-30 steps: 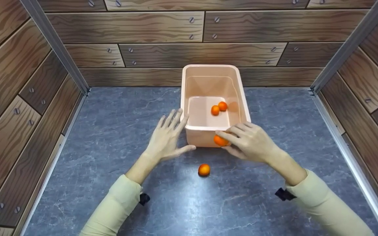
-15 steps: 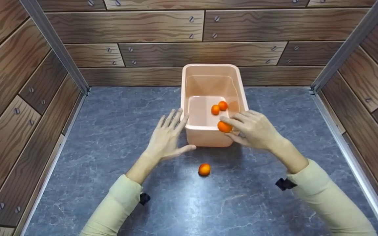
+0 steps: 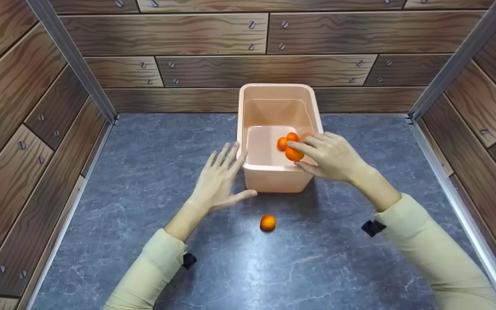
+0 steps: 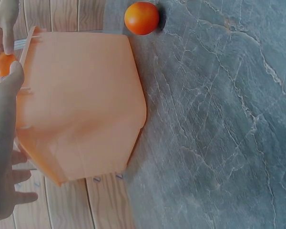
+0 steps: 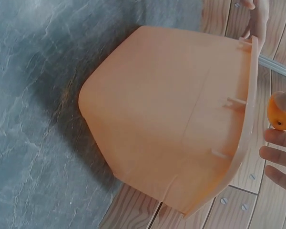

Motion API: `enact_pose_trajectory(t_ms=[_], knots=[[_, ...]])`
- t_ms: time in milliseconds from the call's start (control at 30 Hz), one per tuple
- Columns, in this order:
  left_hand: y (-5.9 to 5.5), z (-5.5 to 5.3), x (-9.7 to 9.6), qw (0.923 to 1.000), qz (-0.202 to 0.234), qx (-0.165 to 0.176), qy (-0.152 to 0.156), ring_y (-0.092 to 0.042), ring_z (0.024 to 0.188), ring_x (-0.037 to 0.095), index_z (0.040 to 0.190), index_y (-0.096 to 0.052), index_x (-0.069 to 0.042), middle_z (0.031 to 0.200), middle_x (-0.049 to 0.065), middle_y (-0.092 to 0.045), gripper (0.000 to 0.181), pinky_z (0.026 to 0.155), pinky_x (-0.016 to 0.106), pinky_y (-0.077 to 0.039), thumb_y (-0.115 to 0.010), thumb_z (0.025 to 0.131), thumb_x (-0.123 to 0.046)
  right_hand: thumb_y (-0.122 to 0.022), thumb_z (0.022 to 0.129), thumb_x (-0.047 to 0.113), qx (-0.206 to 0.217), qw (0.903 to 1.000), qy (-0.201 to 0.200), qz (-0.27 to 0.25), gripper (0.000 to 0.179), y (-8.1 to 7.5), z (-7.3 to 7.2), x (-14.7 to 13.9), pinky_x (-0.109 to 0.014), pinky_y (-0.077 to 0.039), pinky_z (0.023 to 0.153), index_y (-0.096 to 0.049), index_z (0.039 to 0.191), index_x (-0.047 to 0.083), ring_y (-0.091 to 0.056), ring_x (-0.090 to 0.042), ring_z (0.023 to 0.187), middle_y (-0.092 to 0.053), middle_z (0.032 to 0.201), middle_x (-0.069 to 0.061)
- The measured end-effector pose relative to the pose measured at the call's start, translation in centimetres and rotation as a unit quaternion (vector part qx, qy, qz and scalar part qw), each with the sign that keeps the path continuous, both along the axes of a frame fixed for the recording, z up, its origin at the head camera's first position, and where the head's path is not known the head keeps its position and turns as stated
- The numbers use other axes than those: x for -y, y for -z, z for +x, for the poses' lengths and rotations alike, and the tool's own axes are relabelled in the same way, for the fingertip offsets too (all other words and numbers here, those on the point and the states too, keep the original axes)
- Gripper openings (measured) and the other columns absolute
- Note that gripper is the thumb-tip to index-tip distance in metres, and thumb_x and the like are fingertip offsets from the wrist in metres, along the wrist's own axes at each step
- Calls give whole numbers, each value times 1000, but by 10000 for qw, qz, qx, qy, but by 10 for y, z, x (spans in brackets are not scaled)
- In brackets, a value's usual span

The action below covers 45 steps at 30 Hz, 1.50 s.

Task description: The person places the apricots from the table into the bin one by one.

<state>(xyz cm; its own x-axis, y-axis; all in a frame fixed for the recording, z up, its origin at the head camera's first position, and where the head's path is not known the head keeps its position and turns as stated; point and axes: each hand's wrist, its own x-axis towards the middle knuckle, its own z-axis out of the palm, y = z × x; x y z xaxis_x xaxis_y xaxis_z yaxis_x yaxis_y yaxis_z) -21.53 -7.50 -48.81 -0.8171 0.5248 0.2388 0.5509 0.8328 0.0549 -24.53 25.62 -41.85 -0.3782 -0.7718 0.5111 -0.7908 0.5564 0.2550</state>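
My right hand (image 3: 332,157) pinches a tangerine (image 3: 294,153) between thumb and fingers, over the near right part of a peach plastic bin (image 3: 274,178). In the right wrist view this tangerine (image 5: 279,112) shows beyond the bin's rim. Two more tangerines lie on the bin floor, a left one (image 3: 282,144) and a right one (image 3: 292,136) partly behind the fingers. My left hand (image 3: 218,181) has its fingers spread by the bin's near left corner, index fingertip at the rim; contact is unclear. One tangerine (image 3: 268,223) sits on the table in front of the bin.
The grey marbled tabletop (image 3: 153,142) spreads around the bin. Wood-patterned panels close it off at the back (image 3: 213,34), left (image 3: 54,172) and right (image 3: 476,142). Metal rails (image 3: 450,193) run along the side edges.
My right hand has risen from in front of the bin's near wall and moved forward over the rim, carrying the tangerine. My left hand and the tangerine on the table have stayed put.
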Motion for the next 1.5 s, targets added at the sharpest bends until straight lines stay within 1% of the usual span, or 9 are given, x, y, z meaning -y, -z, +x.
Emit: enact_pose_trajectory(t_ms=[100,233,400,567,767,967,1067,1267,1500], knots=[[0,0,0,10000,-18,-20,1,-23,165,36,171,-15,-20,178,13,-19,113,129,59,-31,-50,88,-87,-85,86,35,55,9999,69,115,51,-1,-6,0,-41,-59,67,-72,130,14,-71,-28,82,-75,99,-9],[1,0,0,10000,23,-36,24,-24,164,37,171,-16,-20,178,13,-19,112,129,59,-31,-50,88,-87,-84,88,34,119,9995,133,242,48,-1,-14,1,-41,-60,67,-72,130,13,-72,-29,81,-75,99,-10],[2,-1,0,10000,35,-71,15,-25,164,37,171,-16,-20,178,14,-20,113,129,59,-31,-51,87,-87,-82,90,35,302,9988,272,263,48,3,-24,2,-44,-62,73,-71,131,13,-74,-30,88,-76,107,-11],[1,-1,-1,10000,23,-68,36,-25,164,37,171,-15,-20,178,14,-20,113,129,59,-31,-50,88,-88,-80,91,35,386,9975,460,368,46,7,-30,1,-45,-62,72,-71,131,13,-73,-31,85,-76,105,-11],[1,0,0,10000,1,-2,8,-23,165,36,172,-13,-21,178,13,-18,113,130,58,-29,-50,88,-87,-80,91,34,508,9960,591,437,47,11,-36,-2,-47,-62,76,-70,131,14,-74,-34,91,-76,107,-11],[2,0,0,10000,60,-6,23,-23,165,36,172,-13,-21,178,13,-19,113,130,59,-30,-51,88,-87,-78,92,35,776,9919,818,581,48,15,-40,-4,-48,-63,78,-69,134,13,-75,-35,96,-76,113,-13],[2,0,0,10000,72,2,13,-23,165,36,172,-14,-20,178,13,-19,113,130,58,-30,-51,88,-87,-77,93,36,841,9901,875,709,47,16,-40,-3,-48,-62,77,-67,134,14,-75,-35,95,-76,112,-13],[1,0,0,10000,72,3,1,-23,165,36,171,-14,-21,178,13,-19,113,130,58,-30,-51,88,-87,-78,92,34,772,9899,889,790,46,15,-41,-2,-48,-62,75,-67,132,14,-74,-34,92,-76,110,-12],[1,0,0,9999,108,-7,18,-23,165,36,171,-15,-20,178,13,-19,113,130,59,-30,-52,88,-87,-77,92,36,763,9894,967,775,45,15,-41,-3,-49,-62,76,-69,130,12,-75,-35,94,-75,111,-13]])
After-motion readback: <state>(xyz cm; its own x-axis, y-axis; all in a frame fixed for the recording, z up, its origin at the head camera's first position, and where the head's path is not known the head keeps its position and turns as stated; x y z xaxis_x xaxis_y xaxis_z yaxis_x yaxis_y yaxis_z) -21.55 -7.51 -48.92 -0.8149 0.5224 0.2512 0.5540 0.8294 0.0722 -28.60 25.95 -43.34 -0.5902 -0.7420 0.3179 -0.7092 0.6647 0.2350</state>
